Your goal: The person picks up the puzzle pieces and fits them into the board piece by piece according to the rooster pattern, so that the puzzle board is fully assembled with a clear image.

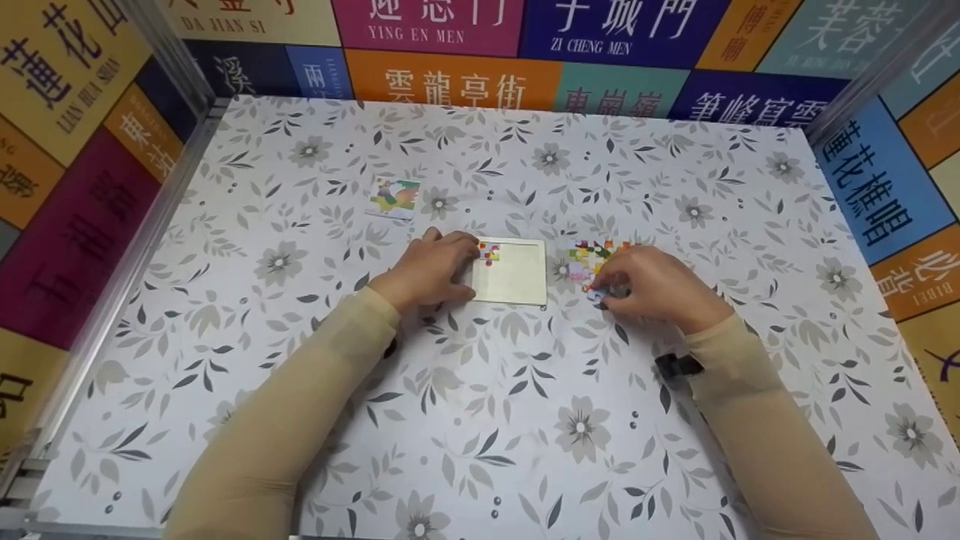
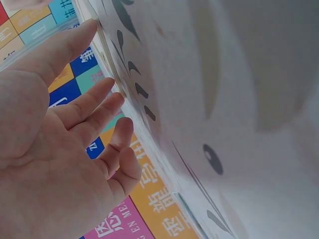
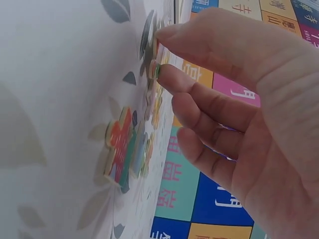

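Observation:
A shallow cream puzzle tray (image 1: 517,276) lies on the table, with a few small coloured puzzle pieces (image 1: 489,253) in its upper left corner. Along the tray's left edge rests my left hand (image 1: 427,271), thumb and fingertips spread and touching the rim. To the right of the tray is a cluster of multicoloured puzzle pieces (image 1: 586,259). My right hand (image 1: 651,283) pinches a small bluish puzzle piece (image 1: 597,295) between thumb and index finger at the cluster's lower edge. Its other fingers curl loosely and partly hide the cluster. A red and green piece (image 3: 119,149) shows nearby in the right wrist view.
A picture card (image 1: 394,198) with a colourful bird-like design lies behind the left hand. A floral white cloth (image 1: 420,420) covers the table. Panels with large lettering (image 1: 450,79) stand along its back and sides.

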Demonstrator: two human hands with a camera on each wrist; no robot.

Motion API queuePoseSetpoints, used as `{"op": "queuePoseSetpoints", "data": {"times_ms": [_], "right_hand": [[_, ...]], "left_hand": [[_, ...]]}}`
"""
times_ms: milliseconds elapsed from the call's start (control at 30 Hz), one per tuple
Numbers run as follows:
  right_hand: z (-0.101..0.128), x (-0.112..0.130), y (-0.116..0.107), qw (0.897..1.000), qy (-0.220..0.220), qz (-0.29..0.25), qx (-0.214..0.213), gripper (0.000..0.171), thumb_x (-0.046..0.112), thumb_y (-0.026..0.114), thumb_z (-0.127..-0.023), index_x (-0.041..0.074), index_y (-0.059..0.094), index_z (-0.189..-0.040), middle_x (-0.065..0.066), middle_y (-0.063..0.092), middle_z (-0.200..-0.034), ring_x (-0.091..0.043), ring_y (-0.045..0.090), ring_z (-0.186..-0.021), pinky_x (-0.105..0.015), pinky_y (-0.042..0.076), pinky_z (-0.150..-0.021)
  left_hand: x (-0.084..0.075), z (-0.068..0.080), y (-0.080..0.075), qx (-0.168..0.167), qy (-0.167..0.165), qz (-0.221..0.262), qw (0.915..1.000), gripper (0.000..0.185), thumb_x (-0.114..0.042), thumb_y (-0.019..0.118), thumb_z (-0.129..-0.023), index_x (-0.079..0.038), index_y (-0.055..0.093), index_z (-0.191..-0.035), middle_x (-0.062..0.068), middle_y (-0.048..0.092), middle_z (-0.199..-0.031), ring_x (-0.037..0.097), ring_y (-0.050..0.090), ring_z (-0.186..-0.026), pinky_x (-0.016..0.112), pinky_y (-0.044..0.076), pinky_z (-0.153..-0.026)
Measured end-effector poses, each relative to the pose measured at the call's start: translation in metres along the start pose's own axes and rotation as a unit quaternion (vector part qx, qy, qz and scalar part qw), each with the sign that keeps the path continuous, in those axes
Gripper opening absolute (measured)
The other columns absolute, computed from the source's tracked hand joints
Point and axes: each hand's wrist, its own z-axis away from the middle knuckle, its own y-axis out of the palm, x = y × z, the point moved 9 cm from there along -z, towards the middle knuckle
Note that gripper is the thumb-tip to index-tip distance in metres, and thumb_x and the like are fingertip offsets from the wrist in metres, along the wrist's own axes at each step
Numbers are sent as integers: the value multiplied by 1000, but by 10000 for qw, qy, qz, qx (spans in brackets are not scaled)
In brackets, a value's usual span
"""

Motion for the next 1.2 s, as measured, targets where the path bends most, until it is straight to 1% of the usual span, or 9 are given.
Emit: {"op": "queuePoseSetpoints", "data": {"times_ms": [100, 233, 400, 533, 633, 800, 933, 1033, 1200], "right_hand": [[-2, 2, -2, 9999, 12, 70, -94, 21, 14, 75, -69, 21, 76, -89, 5, 68, -88, -14, 57, -76, -31, 46, -70], [-6, 5, -4, 9998, 48, 132, -161, 21, 16, 76, -69, 22, 76, -89, 5, 69, -89, -16, 58, -77, -32, 46, -72], [-12, 12, -2, 9997, -82, 114, -209, 21, 18, 75, -71, 21, 76, -92, 5, 69, -90, -18, 60, -79, -33, 46, -74], [-16, 17, -1, 9993, -188, 127, -294, 20, 18, 74, -73, 22, 76, -92, 4, 68, -87, -16, 58, -75, -31, 45, -70], [-21, 21, -2, 9991, -220, 128, -336, 21, 17, 72, -72, 24, 76, -92, 3, 66, -83, -16, 56, -72, -30, 43, -66], [-30, 26, -2, 9993, -212, 31, -319, 22, 18, 72, -72, 24, 76, -93, 3, 65, -82, -18, 55, -70, -30, 42, -63], [-38, 30, -1, 9991, -243, 17, -357, 21, 18, 72, -72, 22, 76, -93, 4, 67, -86, -17, 56, -71, -29, 43, -63], [-44, 34, 0, 9988, -316, 15, -373, 20, 17, 71, -74, 21, 76, -93, 4, 68, -89, -17, 57, -74, -29, 43, -67], [-53, 38, 4, 9992, -283, -39, -281, 19, 17, 71, -77, 21, 76, -94, 4, 67, -92, -18, 58, -79, -31, 44, -70]], "left_hand": [[-1, 0, 0, 6, -5, -4, 10000, 62, -40, 75, -79, -16, 53, -132, -4, 44, -146, 27, 41, -118, 46, 36, -99], [-1, -1, 0, 37, 17, 14, 10000, 62, -40, 75, -79, -16, 54, -131, -4, 43, -146, 27, 41, -118, 46, 36, -98], [0, -1, 0, 43, 6, 11, 10000, 62, -40, 75, -78, -16, 53, -131, -4, 44, -146, 26, 41, -117, 46, 36, -97], [-1, 0, 0, -6, 70, -33, 10000, 62, -39, 75, -78, -16, 54, -131, -3, 44, -146, 28, 42, -115, 47, 37, -96], [-3, 0, -2, -61, 135, -49, 9999, 61, -38, 75, -79, -15, 54, -131, -3, 45, -145, 29, 43, -114, 48, 38, -93], [-5, 1, -3, -80, 161, -28, 9998, 61, -38, 75, -79, -14, 54, -131, -2, 45, -145, 30, 42, -114, 49, 39, -93], [-4, 0, -2, -40, 142, -13, 9999, 61, -38, 75, -79, -14, 54, -131, -2, 44, -147, 30, 41, -116, 49, 38, -95], [-4, 0, -2, -4, 117, -12, 9999, 61, -38, 75, -79, -15, 54, -131, -2, 43, -147, 30, 41, -116, 49, 37, -95], [-4, 1, -1, 22, 105, 24, 9999, 61, -37, 75, -79, -14, 54, -131, -2, 44, -146, 29, 41, -114, 47, 37, -94]]}}
